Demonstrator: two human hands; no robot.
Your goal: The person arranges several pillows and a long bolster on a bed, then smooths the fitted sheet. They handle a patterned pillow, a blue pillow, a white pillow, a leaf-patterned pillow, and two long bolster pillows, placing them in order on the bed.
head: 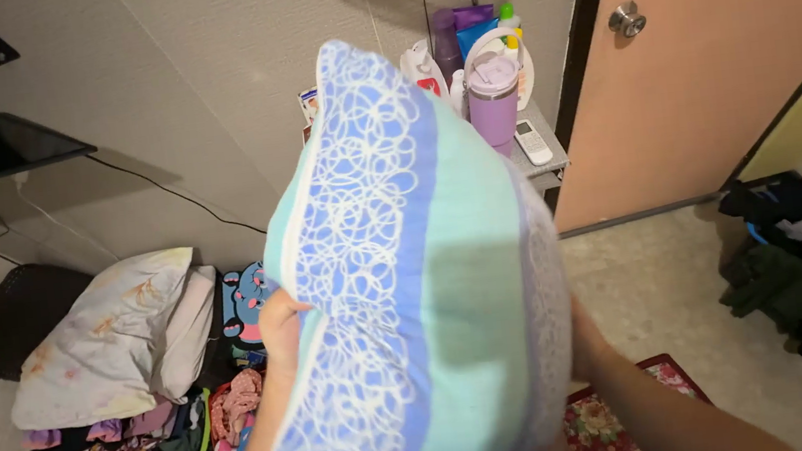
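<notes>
Pillow held up mid-air, centre frame. Left hand grip clamped on its left edge; right hand hidden behind pillow, grip can't tell. Risk: swinging it far-right could knock the purple tumbler off the small shelf.

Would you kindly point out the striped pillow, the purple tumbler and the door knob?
striped pillow (pixel 425 263), head view, middle of its green stripe.
purple tumbler (pixel 494 104), head view, on its body.
door knob (pixel 627 19), head view, its round face.
</notes>
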